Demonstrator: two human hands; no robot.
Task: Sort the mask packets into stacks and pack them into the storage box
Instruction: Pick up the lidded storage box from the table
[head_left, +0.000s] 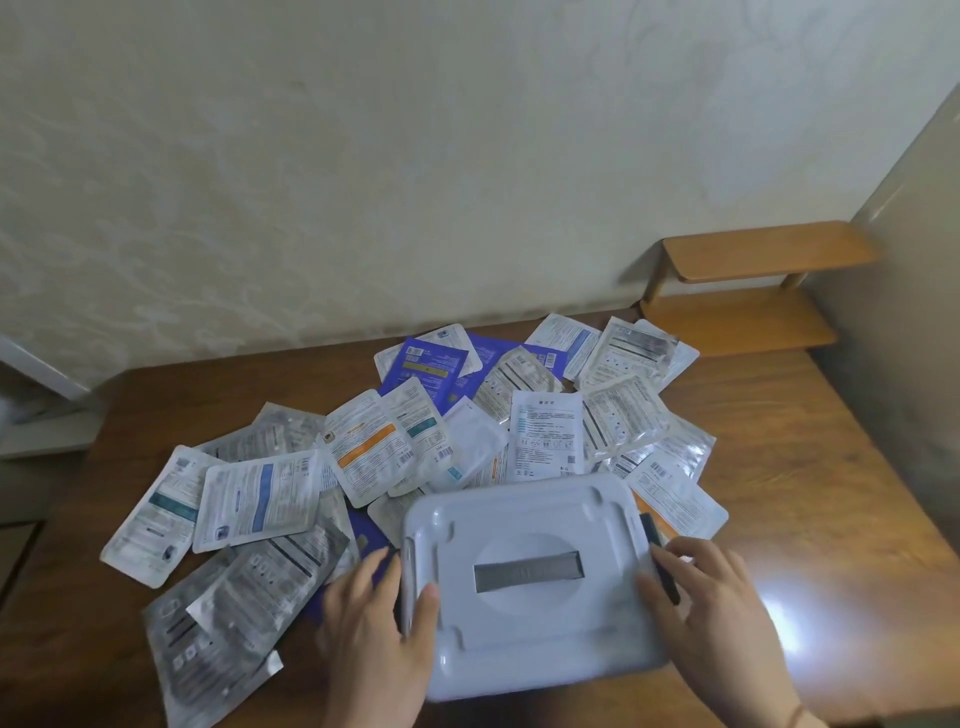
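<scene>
The white storage box (530, 582) sits on the brown table (810, 467) with its lid shut. The left hand (379, 623) and right hand (711, 608) hold its two sides, fingers bent around the edges. Mask packets (363, 447) lie in a messy pile behind it.

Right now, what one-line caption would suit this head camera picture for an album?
Both hands, left and right, grip the closed storage box amid unsorted mask packets on a wooden table.
</scene>
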